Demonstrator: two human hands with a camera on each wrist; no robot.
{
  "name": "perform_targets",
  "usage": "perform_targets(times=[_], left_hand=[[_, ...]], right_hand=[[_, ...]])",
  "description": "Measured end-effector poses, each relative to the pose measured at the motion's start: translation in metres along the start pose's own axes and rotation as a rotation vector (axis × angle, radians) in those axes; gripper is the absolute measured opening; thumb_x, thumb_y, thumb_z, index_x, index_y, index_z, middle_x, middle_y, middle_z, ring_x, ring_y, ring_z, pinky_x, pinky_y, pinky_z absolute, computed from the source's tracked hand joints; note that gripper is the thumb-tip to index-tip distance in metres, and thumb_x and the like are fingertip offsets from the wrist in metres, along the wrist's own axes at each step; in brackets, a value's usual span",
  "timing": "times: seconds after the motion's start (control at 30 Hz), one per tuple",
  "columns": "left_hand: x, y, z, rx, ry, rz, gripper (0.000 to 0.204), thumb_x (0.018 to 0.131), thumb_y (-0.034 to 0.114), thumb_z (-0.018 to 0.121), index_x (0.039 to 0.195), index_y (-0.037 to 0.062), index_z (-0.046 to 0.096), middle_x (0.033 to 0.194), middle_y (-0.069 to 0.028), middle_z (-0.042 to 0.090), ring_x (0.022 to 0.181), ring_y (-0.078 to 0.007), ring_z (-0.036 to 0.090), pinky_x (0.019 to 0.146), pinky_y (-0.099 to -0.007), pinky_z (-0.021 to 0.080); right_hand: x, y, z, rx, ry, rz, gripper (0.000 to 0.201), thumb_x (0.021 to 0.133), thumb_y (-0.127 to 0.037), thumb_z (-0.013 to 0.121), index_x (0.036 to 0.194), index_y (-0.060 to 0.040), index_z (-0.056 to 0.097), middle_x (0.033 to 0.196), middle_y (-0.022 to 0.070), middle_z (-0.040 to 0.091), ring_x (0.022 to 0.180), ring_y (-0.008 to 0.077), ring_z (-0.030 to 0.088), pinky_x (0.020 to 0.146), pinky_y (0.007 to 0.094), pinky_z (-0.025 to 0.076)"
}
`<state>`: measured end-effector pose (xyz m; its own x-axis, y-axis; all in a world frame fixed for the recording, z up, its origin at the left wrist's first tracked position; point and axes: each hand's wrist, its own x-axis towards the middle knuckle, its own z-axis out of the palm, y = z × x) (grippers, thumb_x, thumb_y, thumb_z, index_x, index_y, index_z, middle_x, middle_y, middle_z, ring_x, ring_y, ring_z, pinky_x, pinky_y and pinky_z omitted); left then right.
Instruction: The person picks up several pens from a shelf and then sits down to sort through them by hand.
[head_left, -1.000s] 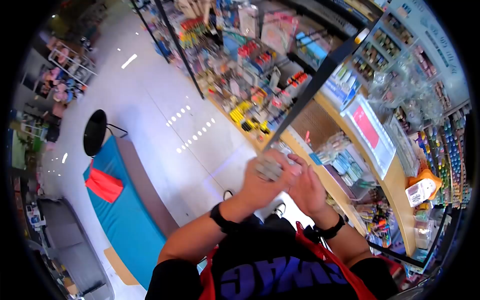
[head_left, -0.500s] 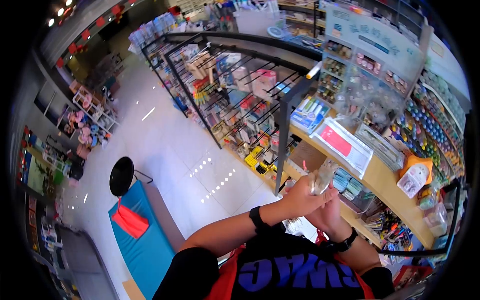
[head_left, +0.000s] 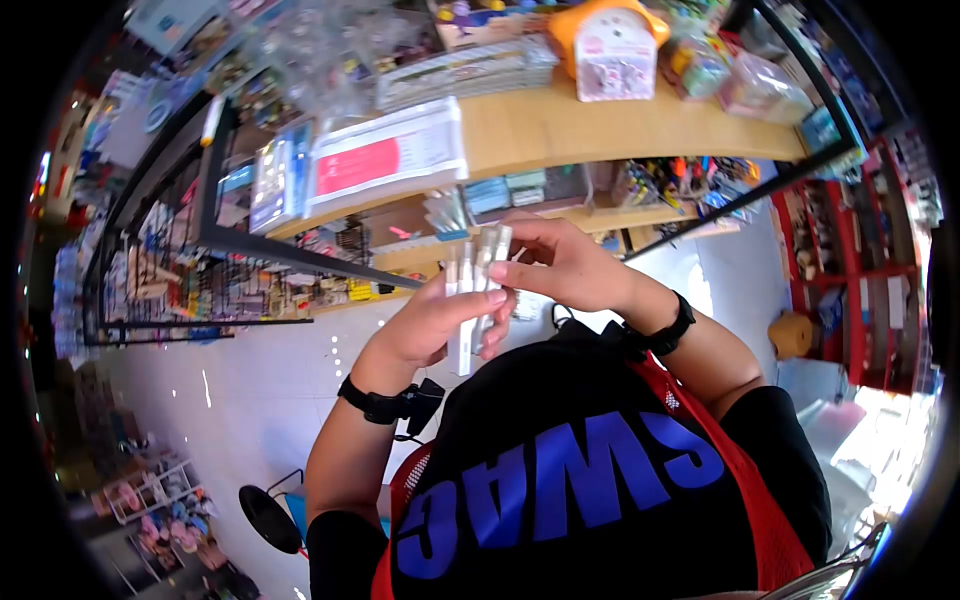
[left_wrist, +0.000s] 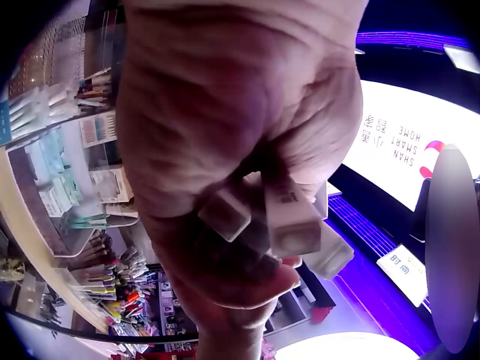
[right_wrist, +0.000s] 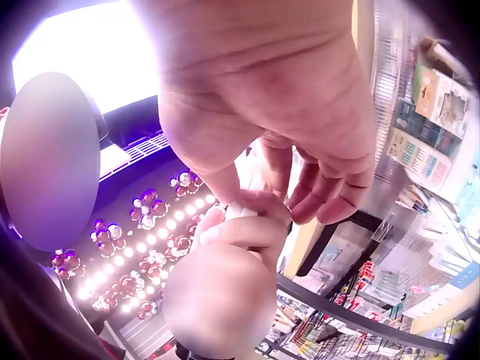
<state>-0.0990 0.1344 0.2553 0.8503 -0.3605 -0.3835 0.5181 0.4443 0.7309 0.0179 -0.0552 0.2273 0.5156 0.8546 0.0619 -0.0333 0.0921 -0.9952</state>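
Several slim white boxes (head_left: 463, 345) stand side by side in the person's left hand (head_left: 412, 328), which grips them with the thumb laid across the front. In the left wrist view, the square end of one white box (left_wrist: 294, 231) pokes out below the palm. The right hand (head_left: 575, 268) pinches the upper end of a slim box (head_left: 500, 242) at the bundle's right side, between thumb and fingers. Both hands are close together in front of the chest, and the left fingers partly hide the bundle.
Ahead is a wooden shelf (head_left: 560, 125) bearing a white-and-red packet (head_left: 385, 165) and an orange star-shaped item (head_left: 570, 35). A black metal frame (head_left: 310, 258) runs along its front. Red shelving (head_left: 860, 280) stands at the right, and a black round stool (head_left: 268, 520) at the lower left.
The head view has swung right, toward the wooden shelf. The hands, earlier clasped around the bundle, now hold it upright and spread, with the right hand at its upper end.
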Motion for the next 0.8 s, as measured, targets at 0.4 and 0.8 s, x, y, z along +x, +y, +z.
perform_targets(times=[0.4,0.8], left_hand=[[0.069,-0.037,-0.003,0.055,0.104,-0.137,0.043,0.105,0.022,0.064,0.14,0.0,0.052,0.121,-0.0235,0.07,0.105,-0.0359,0.075,0.084,-0.0451,0.066],[0.131,-0.072,-0.018,0.153,0.175,-0.198,0.04,0.106,0.024,0.061,0.138,0.0,0.055,0.118,-0.0205,0.071,0.1,-0.0316,0.076,0.081,-0.0441,0.066]], right_hand=[[-0.045,0.036,-0.041,-0.071,0.235,0.293,0.026,0.099,-0.018,0.069,0.114,0.0028,0.073,0.093,0.0022,0.072,0.082,0.0047,0.058,0.072,0.027,0.049],[-0.051,0.073,-0.102,-0.025,0.179,0.49,0.032,0.099,-0.026,0.075,0.099,0.0051,0.071,0.078,0.0071,0.073,0.068,0.0121,0.069,0.06,0.0269,0.053]])
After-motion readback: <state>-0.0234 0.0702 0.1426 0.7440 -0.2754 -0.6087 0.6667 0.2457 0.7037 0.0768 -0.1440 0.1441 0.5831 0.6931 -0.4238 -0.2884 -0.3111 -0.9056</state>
